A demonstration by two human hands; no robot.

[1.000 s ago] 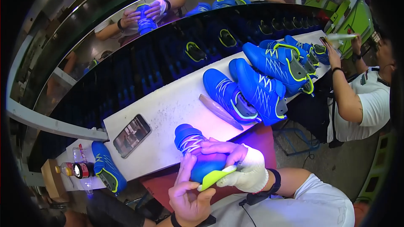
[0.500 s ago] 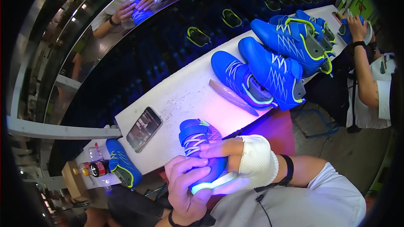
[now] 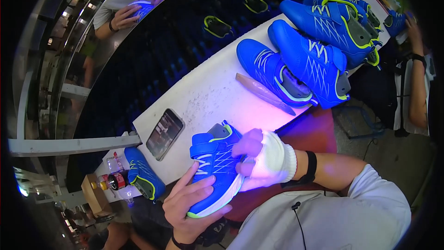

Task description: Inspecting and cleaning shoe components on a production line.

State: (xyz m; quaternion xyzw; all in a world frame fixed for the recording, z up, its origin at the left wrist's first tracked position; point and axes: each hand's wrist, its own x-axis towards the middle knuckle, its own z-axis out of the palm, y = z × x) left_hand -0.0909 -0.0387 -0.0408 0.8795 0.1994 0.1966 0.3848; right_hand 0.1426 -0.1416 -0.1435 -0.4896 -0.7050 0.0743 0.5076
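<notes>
shoe (image 3: 213,171): sole hidden (faces away) | left hand (image 3: 189,203): wrist cut off | bottles (image 3: 113,180): too small

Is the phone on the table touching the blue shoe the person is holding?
Apart. The head view shows a strip of bare white table between the phone and the held blue shoe, which sits in the left hand and right hand.

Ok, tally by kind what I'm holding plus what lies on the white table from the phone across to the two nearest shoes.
held blue shoe: 1, between left hand and right hand
blue shoes lying on the white table: 2, near one, next one
phone: 1
long flat tool: 1
Total: 5
</notes>
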